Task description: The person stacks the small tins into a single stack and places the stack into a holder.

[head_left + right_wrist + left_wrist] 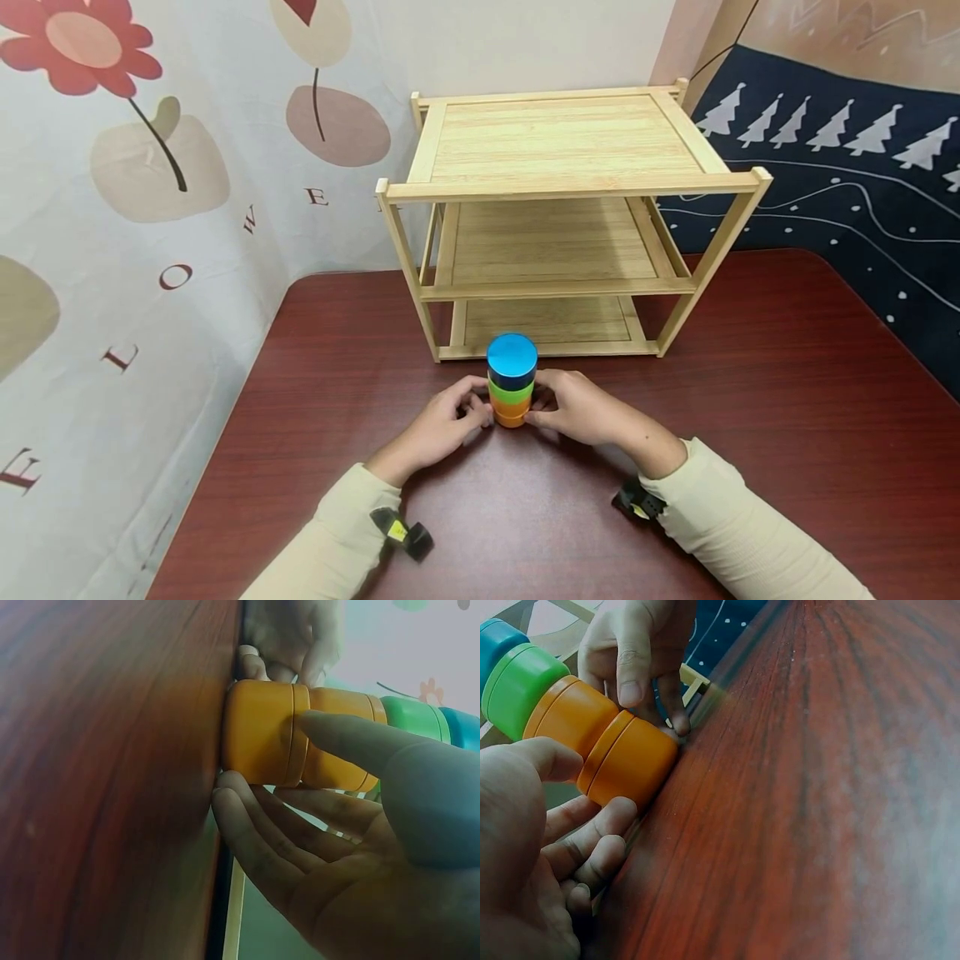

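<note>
A stack of round coloured cups (pixel 512 392) stands upright on the table before the shelf. From the top down it has a blue cup (pixel 512 357), a green cup (pixel 526 684), then an upper orange cup (pixel 571 716) and a lower orange cup (pixel 636 761) on the tabletop. My left hand (pixel 442 425) holds the stack low on its left side, thumb and curled fingertips against the orange cups. Opposite it, my right hand (pixel 583 408) grips the stack, its thumb across the rim of the lower orange cup (pixel 259 731) and its fingers along the side.
A three-tier pale wooden shelf (pixel 562 192) rises just behind the stack. The dark red table (pixel 810 400) stretches to both sides. A printed curtain (pixel 217 167) borders the left, and a dark cloth with white trees (pixel 825 208) hangs at the right.
</note>
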{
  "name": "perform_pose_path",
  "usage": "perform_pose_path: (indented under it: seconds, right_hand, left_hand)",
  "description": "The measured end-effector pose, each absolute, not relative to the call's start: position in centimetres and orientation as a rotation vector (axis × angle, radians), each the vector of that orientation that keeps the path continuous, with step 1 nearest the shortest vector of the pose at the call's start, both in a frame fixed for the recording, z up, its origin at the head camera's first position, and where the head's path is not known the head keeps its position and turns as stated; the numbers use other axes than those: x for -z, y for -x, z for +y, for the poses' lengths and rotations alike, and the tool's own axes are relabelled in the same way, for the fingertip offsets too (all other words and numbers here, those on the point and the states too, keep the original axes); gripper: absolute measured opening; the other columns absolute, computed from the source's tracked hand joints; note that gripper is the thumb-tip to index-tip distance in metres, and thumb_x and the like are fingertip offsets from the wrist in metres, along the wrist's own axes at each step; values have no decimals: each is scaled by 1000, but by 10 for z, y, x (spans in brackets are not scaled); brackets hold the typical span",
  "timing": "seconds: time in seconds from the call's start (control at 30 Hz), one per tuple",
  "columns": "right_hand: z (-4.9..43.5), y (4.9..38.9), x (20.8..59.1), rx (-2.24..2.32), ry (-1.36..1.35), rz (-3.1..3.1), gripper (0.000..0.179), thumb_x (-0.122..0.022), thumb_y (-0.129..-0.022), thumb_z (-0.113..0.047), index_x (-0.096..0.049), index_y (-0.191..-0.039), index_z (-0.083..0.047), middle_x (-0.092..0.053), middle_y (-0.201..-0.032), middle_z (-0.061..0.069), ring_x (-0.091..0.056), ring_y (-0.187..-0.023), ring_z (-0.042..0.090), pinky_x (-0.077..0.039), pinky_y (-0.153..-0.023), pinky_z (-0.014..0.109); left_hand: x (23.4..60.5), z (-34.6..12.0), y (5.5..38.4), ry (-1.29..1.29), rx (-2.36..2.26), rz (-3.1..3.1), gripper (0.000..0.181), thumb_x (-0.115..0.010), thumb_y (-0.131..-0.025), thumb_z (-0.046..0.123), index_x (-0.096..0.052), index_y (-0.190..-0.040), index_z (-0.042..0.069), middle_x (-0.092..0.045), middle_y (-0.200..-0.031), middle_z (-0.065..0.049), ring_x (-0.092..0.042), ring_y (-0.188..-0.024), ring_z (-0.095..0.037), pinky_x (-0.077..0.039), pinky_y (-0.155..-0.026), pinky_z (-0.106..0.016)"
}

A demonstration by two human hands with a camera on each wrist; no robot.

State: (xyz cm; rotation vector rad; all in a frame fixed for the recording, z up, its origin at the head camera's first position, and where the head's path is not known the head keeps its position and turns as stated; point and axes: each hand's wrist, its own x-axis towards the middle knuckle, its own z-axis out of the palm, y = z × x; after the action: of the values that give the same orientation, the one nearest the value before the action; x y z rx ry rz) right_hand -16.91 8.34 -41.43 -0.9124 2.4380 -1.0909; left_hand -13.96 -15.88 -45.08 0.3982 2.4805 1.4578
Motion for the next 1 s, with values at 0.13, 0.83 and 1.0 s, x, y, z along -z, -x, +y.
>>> perform_pose_path:
  seconds: [0.13,0.83,1.0]
  right_hand:
    - [83,169,416,1076,910,2452,33,-75,-90,-14,-63,-118,-5,-71,-107,6,-68,-90,11,-56,-78,26]
    - [73,175,415,1029,951,2471,45,-82,-84,-21,-62,-123,-8,-71,-112,5,-64,-93,11,-53,-80,30]
    - [72,174,415,1042,927,2460,49,-83,-83,-21,-60,-125,-8,-70,-115,5,-64,-94,11,-52,-83,31]
  left_hand:
    - [450,-158,139,-396,-1458,2476,32,-59,-101,25,-55,-132,17,-67,-88,0,-59,-77,-14,-48,-67,-25]
    - [450,-161,141,-407,-1474,2415,34,-59,-101,25,-54,-133,14,-68,-91,-6,-58,-71,-13,-50,-58,-27]
    - [448,-163,145,-431,-1445,2375,38,-59,-101,26,-52,-135,10,-68,-95,-10,-58,-75,-16,-50,-57,-30]
